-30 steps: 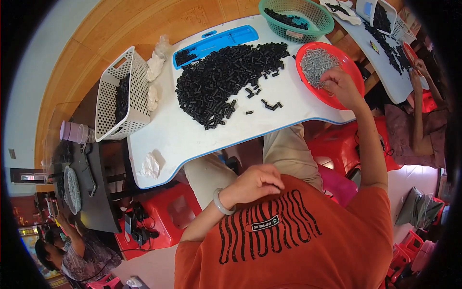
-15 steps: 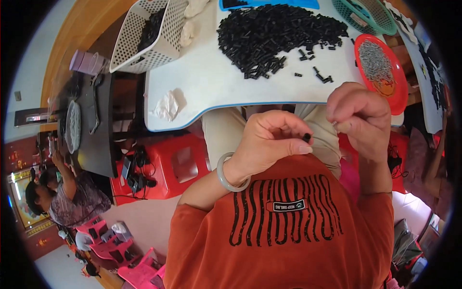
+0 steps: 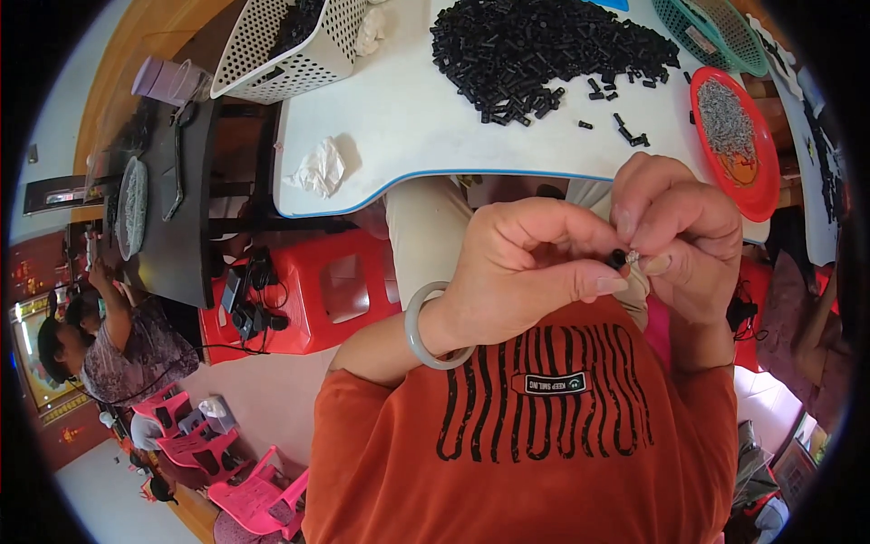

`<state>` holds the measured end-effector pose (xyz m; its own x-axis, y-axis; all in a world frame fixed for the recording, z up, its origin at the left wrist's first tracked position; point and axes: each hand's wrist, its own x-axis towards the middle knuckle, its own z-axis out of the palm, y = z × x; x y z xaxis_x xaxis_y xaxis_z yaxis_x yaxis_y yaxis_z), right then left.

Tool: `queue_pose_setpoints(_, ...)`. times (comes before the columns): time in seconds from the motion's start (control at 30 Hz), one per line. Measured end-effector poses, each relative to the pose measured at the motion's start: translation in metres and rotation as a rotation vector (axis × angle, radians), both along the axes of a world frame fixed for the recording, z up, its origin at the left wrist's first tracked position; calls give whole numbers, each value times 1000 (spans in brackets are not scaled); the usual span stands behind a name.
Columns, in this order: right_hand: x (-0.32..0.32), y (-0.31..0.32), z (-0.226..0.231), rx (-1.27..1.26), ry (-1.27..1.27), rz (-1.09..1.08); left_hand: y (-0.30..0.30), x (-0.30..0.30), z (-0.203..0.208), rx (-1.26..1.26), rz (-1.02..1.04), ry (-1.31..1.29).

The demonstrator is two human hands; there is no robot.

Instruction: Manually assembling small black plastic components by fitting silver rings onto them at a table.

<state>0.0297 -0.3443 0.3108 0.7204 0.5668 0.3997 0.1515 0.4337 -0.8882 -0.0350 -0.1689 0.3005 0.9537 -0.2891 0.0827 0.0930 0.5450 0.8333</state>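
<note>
My left hand (image 3: 535, 263), with a pale bangle (image 3: 426, 326) on its wrist, pinches a small black cylindrical piece (image 3: 619, 258) between thumb and fingertips. Right beside it, my right hand (image 3: 680, 236) pinches a tiny silver metal part (image 3: 633, 257). The two parts meet or nearly meet; whether they touch I cannot tell. Both hands are held above my lap, in front of the table edge. On the white table (image 3: 408, 136) lies a large heap of similar black pieces (image 3: 544, 54). A red plate (image 3: 766, 172) at the right carries many small silver metal parts (image 3: 725, 118).
A white perforated basket (image 3: 299, 68) with black items stands at the far left, near crumpled white tissue (image 3: 320, 170). A green basket (image 3: 725, 36) is at the far right. Red stools (image 3: 308, 299) flank my legs. Another person (image 3: 118, 344) sits by a dark table (image 3: 172, 208) at left.
My left hand has moved right with the black piece, bringing it up against my right fingertips and the silver part. The whole view has shifted slightly.
</note>
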Motion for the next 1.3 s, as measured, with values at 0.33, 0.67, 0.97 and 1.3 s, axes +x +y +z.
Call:
queue_pose_setpoints(0.33,1,-1,-3,-94,-79,-39,-1,0,1,53,41,-16)
queue_pose_setpoints(0.67,53,-23,-21,-218,-121,-405,-2,2,-5,62,71,-21)
queue_pose_setpoints(0.97,114,-57,-80,-878,-213,-743,-5,11,-15,66,82,34)
queue_pose_setpoints(1.3,122,-28,-90,-1045,-575,-638,-8,19,-24,42,114,83)
